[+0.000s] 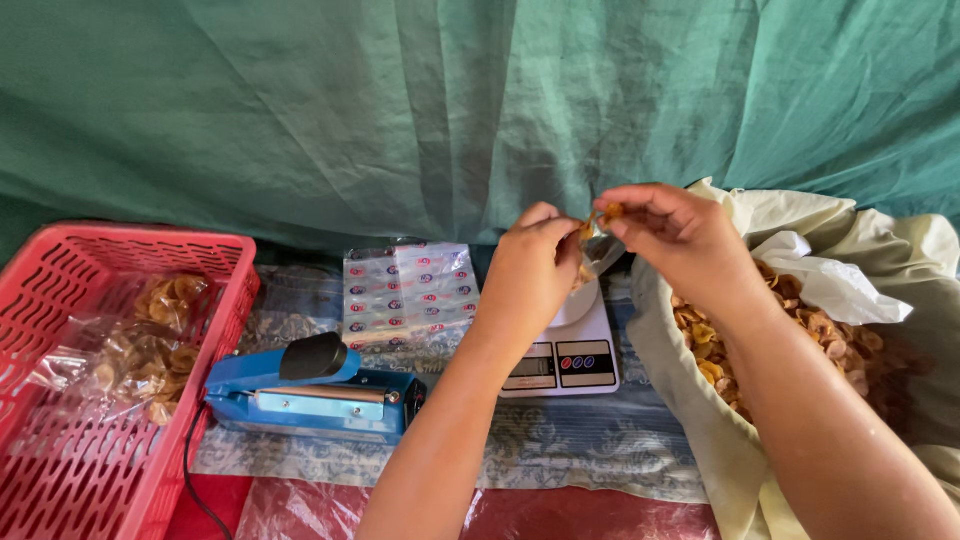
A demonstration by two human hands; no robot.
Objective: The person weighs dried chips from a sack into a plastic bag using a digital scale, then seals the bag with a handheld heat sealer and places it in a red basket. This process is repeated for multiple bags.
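Both hands meet above a white kitchen scale (572, 352) — the left hand (530, 270) pinches the mouth of a small clear bag (598, 256) that hangs over the scale's pan, while the right hand (672, 235) grips a few golden chips (607, 212) between fingertips at the bag's opening. To the right, a big cloth-lined sack of chips (790, 340) lies open. On the patterned surface (590, 440) in front sits a blue heat sealer (315, 392), with a stack of printed empty pouches (405, 290) behind it. At far left, a red plastic basket (70, 440) holds filled chip bags (140, 355) — clear ones, loosely piled.
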